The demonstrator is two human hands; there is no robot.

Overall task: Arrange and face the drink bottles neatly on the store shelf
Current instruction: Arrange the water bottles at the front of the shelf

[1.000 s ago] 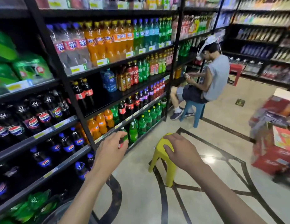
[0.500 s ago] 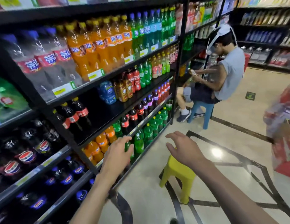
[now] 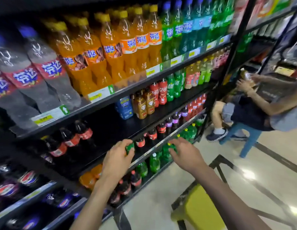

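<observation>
Both hands at the front edge of a lower shelf (image 3: 154,147).
Left hand (image 3: 118,161) curls its fingers around a small green bottle (image 3: 130,147); right hand (image 3: 184,155) hovers with fingers spread over the green bottles (image 3: 154,162).

Black shelf (image 3: 161,80) of drink bottles (image 3: 128,52)

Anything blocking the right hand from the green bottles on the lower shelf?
Nothing visible. Right hand is at the green bottles' tops, just below the shelf edge. Left hand grips a small bottle, off to the side.
</observation>
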